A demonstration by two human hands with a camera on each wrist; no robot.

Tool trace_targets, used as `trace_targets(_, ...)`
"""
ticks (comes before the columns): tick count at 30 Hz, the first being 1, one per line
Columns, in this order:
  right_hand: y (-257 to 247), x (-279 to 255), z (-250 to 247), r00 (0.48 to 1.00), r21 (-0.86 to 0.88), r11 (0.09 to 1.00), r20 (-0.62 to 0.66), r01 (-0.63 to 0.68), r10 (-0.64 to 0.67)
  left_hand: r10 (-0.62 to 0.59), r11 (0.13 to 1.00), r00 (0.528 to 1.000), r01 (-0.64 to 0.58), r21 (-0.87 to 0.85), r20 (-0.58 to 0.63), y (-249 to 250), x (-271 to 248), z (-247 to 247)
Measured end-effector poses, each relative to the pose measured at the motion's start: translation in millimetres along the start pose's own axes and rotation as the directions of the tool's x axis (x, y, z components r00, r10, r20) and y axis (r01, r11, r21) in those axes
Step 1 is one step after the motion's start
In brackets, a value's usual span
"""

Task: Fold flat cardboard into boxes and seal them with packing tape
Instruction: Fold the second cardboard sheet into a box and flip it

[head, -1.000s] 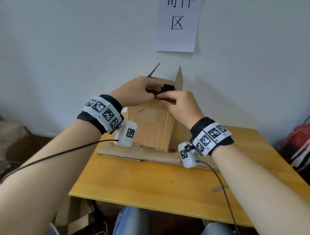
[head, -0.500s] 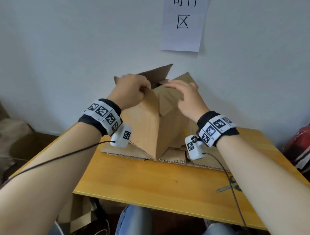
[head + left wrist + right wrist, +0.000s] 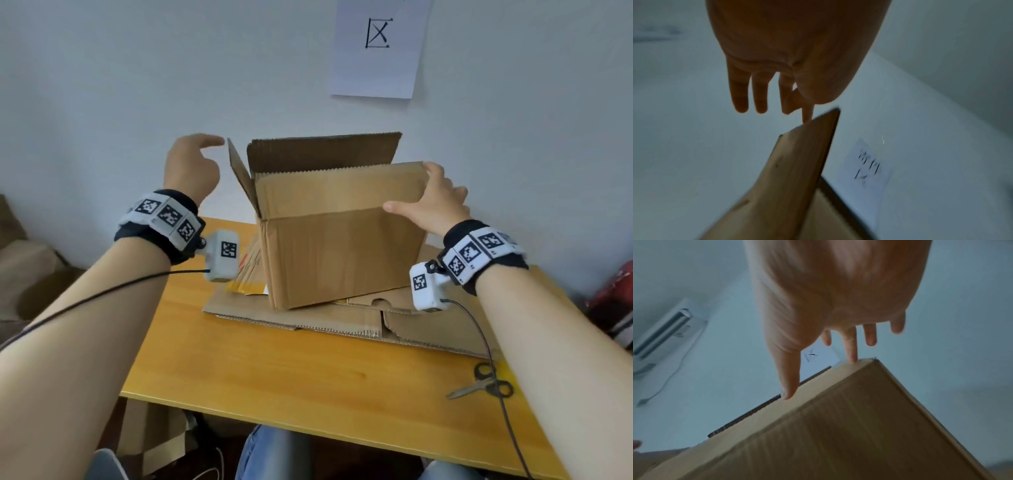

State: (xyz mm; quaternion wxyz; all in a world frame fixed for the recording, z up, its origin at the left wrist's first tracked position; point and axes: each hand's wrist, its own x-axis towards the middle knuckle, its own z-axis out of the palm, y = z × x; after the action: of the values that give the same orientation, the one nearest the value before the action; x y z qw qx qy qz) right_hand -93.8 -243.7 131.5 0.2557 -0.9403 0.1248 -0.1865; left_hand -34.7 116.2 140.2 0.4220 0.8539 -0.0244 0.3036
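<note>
Cardboard box (image 3: 342, 253): one, erected, standing on flat cardboard sheets (image 3: 308, 317) on the yellow wooden surface (image 3: 274, 377), close to the wall. Top open; three flaps visible: near flap (image 3: 339, 192) upright, far flap (image 3: 325, 152) raised behind it, left side flap (image 3: 241, 176) angled outward. Interior not visible.

Flat cardboard sheets: a stack under the box, exact count cannot be told.

Scissors (image 3: 483, 385): one pair, lying on the surface at the right, well apart from the box.

Paper sign (image 3: 378, 48): one, fixed to the wall above the box.

Hands: two, each wrist carrying a marker band and a small white camera unit.
- Left hand (image 3: 191, 168): raised beside the left side flap, fingers loose and extended, holding nothing; in the left wrist view one fingertip (image 3: 807, 118) is at the flap's corner, contact uncertain.
- Right hand (image 3: 433, 202): spread against the right end of the near flap, thumb on its front face, straight fingers at its top edge, not curled round it.
</note>
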Motion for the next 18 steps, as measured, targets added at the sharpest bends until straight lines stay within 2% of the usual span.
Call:
trace_targets(2,10,3,4,0.997,0.108,0.992,0.039,-0.064,0.06,0.029,0.997,0.998,-0.033,-0.074,-0.061,16,-2,3)
trace_targets(4,18,9,8,0.994,0.205,0.973,0.06,-0.106,0.095,0.122,0.985,0.986,-0.135,-0.11,-0.117,38,-10,8)
trace_targets(7,26,15,12,0.991,0.378,0.916,0.062,-0.134,0.12,0.216,0.964,0.972,-0.227,-0.141,-0.092,67,-24,17)
trace_targets(10,35,17,13,0.991,0.416,0.901,0.009,-0.125,0.133,0.225,0.958,0.974,-0.215,-0.189,0.033,82,-36,31)
trace_targets(12,37,14,10,0.994,0.428,0.899,-0.017,-0.093,0.111,0.264,0.956,0.953,-0.238,-0.169,0.151,84,-43,43)
trace_targets(14,38,11,6,0.998,0.483,0.874,0.0,-0.056,0.064,0.347,0.938,0.885,-0.336,-0.091,0.31,82,-46,56)
trace_targets(16,38,6,3,1.0,0.524,0.852,0.009,-0.003,-0.002,0.341,0.913,0.807,-0.406,0.033,0.483,82,-50,67)
trace_targets(18,37,1,2,0.998,0.539,0.84,-0.031,0.061,-0.053,0.265,0.886,0.797,-0.423,0.189,0.543,86,-56,75)
